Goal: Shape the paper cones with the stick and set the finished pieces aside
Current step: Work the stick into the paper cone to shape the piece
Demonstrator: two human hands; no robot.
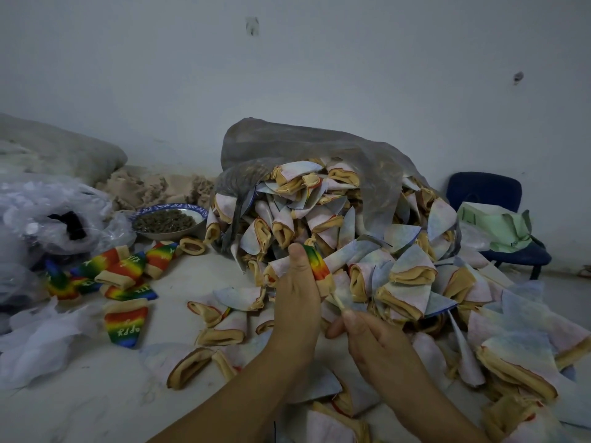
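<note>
My left hand [299,292] grips a rainbow-coloured cone [318,266], thumb up along its tip. A pale stick [339,301] pokes out of the cone's tan open end, and my right hand [367,334] pinches the stick's lower end. Behind both hands a big heap of pale, inside-out cones [351,225] spills from a grey plastic bag [319,148]. Several rainbow cones [121,276] lie in a group on the floor to the left.
A bowl of dark pellets [168,220] sits left of the heap. Crumpled clear plastic [48,215] lies at far left. A blue chair [499,225] with a green bag [499,228] stands at the right by the wall. Loose pale cones cover the floor in front.
</note>
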